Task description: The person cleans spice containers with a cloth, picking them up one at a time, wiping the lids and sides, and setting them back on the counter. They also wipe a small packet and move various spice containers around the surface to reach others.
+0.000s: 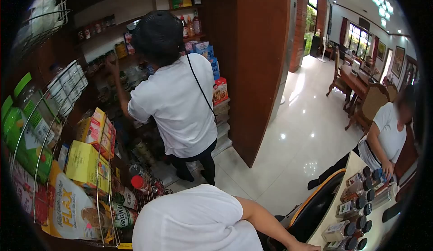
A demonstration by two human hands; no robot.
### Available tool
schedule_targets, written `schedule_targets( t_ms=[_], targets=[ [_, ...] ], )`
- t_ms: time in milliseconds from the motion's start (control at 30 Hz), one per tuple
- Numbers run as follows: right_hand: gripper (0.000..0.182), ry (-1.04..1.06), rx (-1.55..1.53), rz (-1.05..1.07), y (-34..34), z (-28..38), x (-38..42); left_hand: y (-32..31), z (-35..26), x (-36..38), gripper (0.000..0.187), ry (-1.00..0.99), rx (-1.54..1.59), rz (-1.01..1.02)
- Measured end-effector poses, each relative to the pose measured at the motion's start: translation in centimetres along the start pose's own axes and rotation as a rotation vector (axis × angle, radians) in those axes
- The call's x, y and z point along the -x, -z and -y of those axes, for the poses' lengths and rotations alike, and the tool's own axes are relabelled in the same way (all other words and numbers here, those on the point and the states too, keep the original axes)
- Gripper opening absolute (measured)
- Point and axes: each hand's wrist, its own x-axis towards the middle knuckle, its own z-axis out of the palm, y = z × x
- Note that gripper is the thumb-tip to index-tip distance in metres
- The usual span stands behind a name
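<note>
My white-sleeved left shoulder and bare arm fill the bottom of the head view. At its end, my left hand point(303, 246) rests at the near edge of the light-coloured table point(323, 226); the bottom border cuts off its fingers, so what it holds, if anything, is hidden. Close to it lie or stand several clear spice jars with black lids, the nearest being a jar point(333, 232) with a pale label. A black chair point(311, 206) with an orange-brown rim stands against the table, beyond my forearm. My right hand is out of view.
A person point(180, 102) in white faces the pantry shelves, one arm raised. Open wire door racks point(100, 183) hold a flax bag point(72, 206) and yellow boxes point(88, 165). A brown door point(257, 70) stands open. Another person's hand point(387, 169) is among the jars at right.
</note>
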Motion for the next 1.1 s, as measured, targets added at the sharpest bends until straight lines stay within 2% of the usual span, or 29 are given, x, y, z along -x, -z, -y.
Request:
schedule_targets(
  t_ms=[100, 167, 300, 400, 567, 667, 800, 933, 1000, 1033, 1100],
  targets=[
    [0.05, 0.032, -0.018, 0.014, 0.1, 0.1, -0.3, -0.3, 0.7, -0.1, 0.06, -0.022, -0.08, -0.031],
    [0.052, 0.053, -0.021, 0.016, 0.0, 0.0, -0.4, -0.5, 1.0, -0.1, 0.065, -0.103, -0.089, -0.048],
    [0.056, 0.072, -0.025, 0.009, 0.4, 0.0, -0.2, -0.7, 0.3, 0.3, 0.066, -0.076, -0.098, -0.081],
    [0.06, 0.114, -0.04, -0.007, 0.7, 0.0, -0.1, -1.0, 1.3, 0.3, 0.065, -0.128, -0.128, -0.168],
    [0.066, 0.206, -0.084, -0.028, 1.4, 0.3, 0.0, -0.6, -0.8, 1.9, 0.068, -0.035, -0.124, -0.198],
    [0.07, 0.291, -0.141, -0.055, 1.6, 1.0, 0.0, -0.7, -1.4, 3.3, 0.067, -0.054, -0.12, -0.206],
    [0.076, 0.507, -0.245, -0.077, 2.5, 1.6, 0.0, -1.0, -0.7, 3.8, 0.069, -0.059, -0.121, -0.24],
    [0.082, 0.896, -0.428, -0.045, 4.0, 1.0, -0.4, -0.9, -0.4, 3.9, 0.059, -0.025, -0.072, -0.242],
    [0.086, 1.095, -0.517, 0.002, 4.6, 0.6, -0.8, -0.7, -0.3, 3.7, 0.074, -0.089, 0.052, -0.202],
    [0.087, 1.17, -0.55, 0.034, 4.8, 0.4, -1.0, -0.9, 0.2, 3.5, 0.079, -0.042, -0.013, -0.203],
    [0.09, 1.219, -0.586, 0.065, 4.8, -0.3, -1.0, -1.1, 0.0, 4.0, 0.071, -0.203, -0.017, -0.211]
  ],
)
